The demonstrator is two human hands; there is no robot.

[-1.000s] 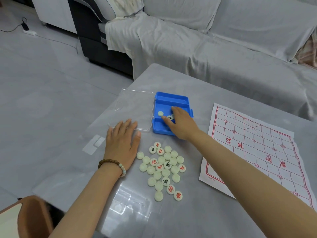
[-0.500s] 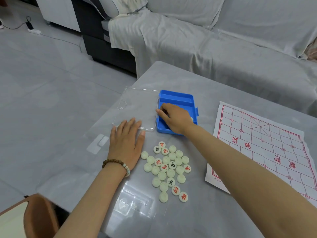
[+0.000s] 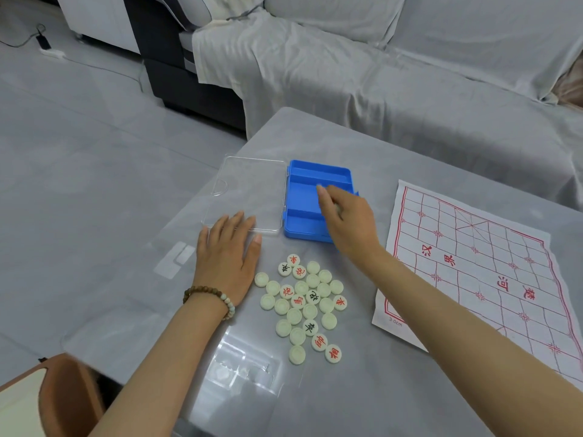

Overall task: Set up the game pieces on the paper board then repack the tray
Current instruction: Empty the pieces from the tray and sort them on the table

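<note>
A blue tray [image 3: 303, 197] with dividers sits on the table, its clear lid [image 3: 249, 190] lying open to its left. My right hand [image 3: 347, 222] hovers over the tray's right half with fingers curled, and a white game piece peeks out under them. My left hand [image 3: 227, 257] lies flat on the table, fingertips on the lid's near edge. A heap of several white round game pieces [image 3: 304, 305], some showing red or black characters, lies in front of the tray. The paper board [image 3: 492, 279] with red grid lines is spread out to the right.
The grey glass-topped table [image 3: 347, 143] ends at the left, with floor beyond. A sofa under grey cloth [image 3: 410, 74] stands behind it. A brown chair back [image 3: 63, 395] is at the lower left corner.
My right hand has closed around the pieces that lay loose in the tray and lifted slightly. The visible tray compartments now look empty. My left hand has stayed put.
</note>
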